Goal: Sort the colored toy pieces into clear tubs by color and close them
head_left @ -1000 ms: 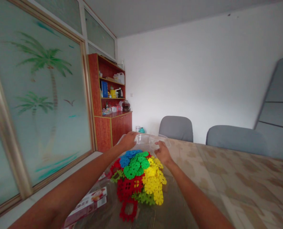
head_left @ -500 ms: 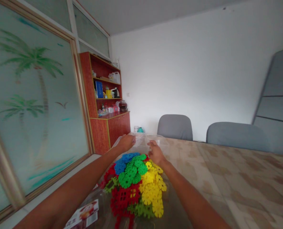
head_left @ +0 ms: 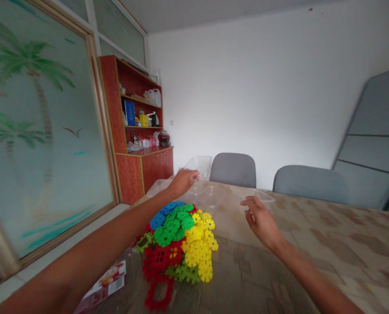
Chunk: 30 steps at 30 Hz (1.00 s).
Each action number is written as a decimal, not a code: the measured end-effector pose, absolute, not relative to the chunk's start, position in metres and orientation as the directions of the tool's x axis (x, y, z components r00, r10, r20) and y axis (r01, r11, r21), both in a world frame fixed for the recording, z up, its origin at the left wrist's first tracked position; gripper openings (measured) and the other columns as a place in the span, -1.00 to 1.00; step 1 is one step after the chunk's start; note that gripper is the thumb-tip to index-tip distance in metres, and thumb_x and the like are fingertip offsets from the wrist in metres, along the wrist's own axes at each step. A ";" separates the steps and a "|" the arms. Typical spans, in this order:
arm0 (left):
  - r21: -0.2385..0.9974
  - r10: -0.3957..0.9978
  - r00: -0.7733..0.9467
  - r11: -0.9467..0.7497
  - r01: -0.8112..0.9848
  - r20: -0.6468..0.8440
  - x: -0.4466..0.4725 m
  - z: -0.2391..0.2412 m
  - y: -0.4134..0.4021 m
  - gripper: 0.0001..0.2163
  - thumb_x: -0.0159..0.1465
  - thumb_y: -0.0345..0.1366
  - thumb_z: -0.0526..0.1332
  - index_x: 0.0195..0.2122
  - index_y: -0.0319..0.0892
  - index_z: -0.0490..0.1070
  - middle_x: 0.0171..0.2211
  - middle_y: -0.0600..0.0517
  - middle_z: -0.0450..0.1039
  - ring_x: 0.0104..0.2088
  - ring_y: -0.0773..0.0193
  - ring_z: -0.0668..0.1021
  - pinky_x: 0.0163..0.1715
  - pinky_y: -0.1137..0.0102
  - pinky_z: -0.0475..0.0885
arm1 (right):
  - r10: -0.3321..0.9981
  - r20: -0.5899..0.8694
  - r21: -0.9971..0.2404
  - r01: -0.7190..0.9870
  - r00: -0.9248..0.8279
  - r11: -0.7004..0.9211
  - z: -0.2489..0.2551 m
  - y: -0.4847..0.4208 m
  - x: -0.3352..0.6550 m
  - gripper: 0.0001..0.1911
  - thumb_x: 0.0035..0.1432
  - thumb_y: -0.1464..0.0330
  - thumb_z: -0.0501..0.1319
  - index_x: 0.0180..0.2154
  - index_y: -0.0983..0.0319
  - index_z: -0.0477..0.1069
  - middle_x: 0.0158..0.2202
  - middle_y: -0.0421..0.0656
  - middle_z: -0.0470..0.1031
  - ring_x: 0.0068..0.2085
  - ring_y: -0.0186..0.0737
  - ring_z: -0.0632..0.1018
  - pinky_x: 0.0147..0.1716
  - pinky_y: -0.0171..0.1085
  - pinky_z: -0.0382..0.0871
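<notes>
My left hand [head_left: 185, 179] is closed on the edge of a clear plastic container [head_left: 202, 164], which it holds tilted up above the far part of the table. My right hand [head_left: 260, 220] is open, thumb and fingers apart, just in front of another clear container [head_left: 261, 195] on the table. Between them sits one more clear container [head_left: 210, 196]. Nearer me lies a heap of plastic snowflake pieces: blue pieces [head_left: 158, 219], green pieces [head_left: 173, 229], yellow pieces [head_left: 199, 240], and red square-shaped pieces [head_left: 160, 259] with olive-green pieces [head_left: 184, 273] among them.
A printed carton [head_left: 104, 283] lies at the left near edge of the table [head_left: 312, 235]. Two grey chairs [head_left: 233, 170] stand along the far side. A red-brown cabinet [head_left: 156, 172] and a frosted glass panel [head_left: 50, 144] are on the left.
My hands have moved apart. The right has gone to the right, and a clear container now lies there. The left has raised a clear container. The view has shifted slightly.
</notes>
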<state>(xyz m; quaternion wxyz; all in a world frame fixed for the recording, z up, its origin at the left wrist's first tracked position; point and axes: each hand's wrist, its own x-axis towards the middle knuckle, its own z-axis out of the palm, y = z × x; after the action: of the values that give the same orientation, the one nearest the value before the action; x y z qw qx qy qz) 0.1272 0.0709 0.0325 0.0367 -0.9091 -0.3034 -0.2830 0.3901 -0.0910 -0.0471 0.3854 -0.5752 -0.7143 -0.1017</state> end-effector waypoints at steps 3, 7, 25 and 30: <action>0.107 0.464 0.720 -0.869 0.483 0.517 0.160 0.027 0.057 -0.83 0.22 -0.41 0.10 -0.27 -0.12 0.47 -0.22 0.05 0.52 -0.10 0.16 0.47 0.12 0.19 0.08 | 0.786 0.618 -0.263 0.935 -0.027 0.239 -0.067 -0.133 0.423 -0.69 0.13 0.43 -0.01 -0.16 0.20 0.43 -0.04 0.02 0.40 -0.07 -0.02 0.51 -0.08 -0.04 0.42; 0.111 0.384 0.794 -0.919 0.378 0.471 0.211 0.018 0.040 -0.83 0.20 -0.44 0.12 -0.32 -0.10 0.49 -0.24 0.06 0.52 -0.09 0.17 0.46 0.16 0.17 -0.02 | 0.885 0.464 -0.204 0.969 -0.028 0.137 -0.090 -0.180 0.432 -0.63 0.15 0.42 -0.06 -0.11 0.19 0.45 0.04 0.05 0.39 -0.14 -0.06 0.58 -0.14 -0.12 0.46; 0.431 0.371 0.851 -0.881 0.196 0.371 0.313 -0.044 0.028 -0.64 0.03 -0.62 0.14 -0.24 -0.11 0.54 -0.06 0.06 0.50 0.03 0.22 0.45 0.07 0.35 0.25 | 0.781 0.484 -0.289 0.915 0.394 -0.283 -0.094 -0.197 0.546 -0.68 0.15 0.25 -0.04 -0.26 0.17 0.46 -0.42 -0.10 0.61 -0.49 -0.14 0.62 -0.50 -0.27 0.46; 0.619 0.637 0.679 -0.711 0.334 0.365 0.315 -0.059 0.016 -0.47 0.14 -0.59 0.07 0.16 -0.20 0.24 0.21 -0.10 0.21 0.21 0.16 0.25 0.19 0.27 0.11 | 0.773 0.507 -0.234 0.924 0.382 -0.303 -0.083 -0.191 0.542 -0.61 0.23 0.26 -0.09 -0.16 0.18 0.47 -0.22 -0.03 0.61 -0.25 -0.03 0.61 -0.30 -0.17 0.45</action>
<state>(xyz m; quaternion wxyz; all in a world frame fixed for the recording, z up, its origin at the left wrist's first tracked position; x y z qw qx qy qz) 0.3149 0.0159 -0.0590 -0.2610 -0.8783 -0.2764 -0.2899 0.5421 -0.1912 -0.0835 0.2496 -0.7928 -0.5350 -0.1515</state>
